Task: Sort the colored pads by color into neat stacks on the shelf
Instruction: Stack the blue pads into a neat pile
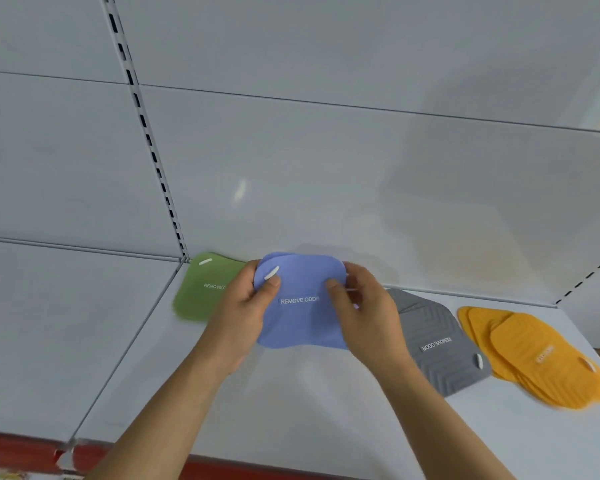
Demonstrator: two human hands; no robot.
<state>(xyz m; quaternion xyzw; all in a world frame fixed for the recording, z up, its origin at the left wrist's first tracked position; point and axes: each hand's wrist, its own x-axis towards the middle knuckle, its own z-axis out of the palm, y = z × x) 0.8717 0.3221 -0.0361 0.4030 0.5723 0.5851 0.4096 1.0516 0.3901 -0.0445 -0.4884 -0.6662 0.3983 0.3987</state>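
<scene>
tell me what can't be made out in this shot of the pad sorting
- Head view: how many blue pads are held; only a second edge shows at the top.
- Green pad: its right part and the end of its lettering are hidden by the left hand.
- Orange pads: the label is blurred, the count unclear.
- Right hand: its fingers behind the blue pads are hidden.

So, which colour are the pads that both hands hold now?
Blue pads, clearest in the head view.

Blue pads point(302, 306) between both hands
</scene>
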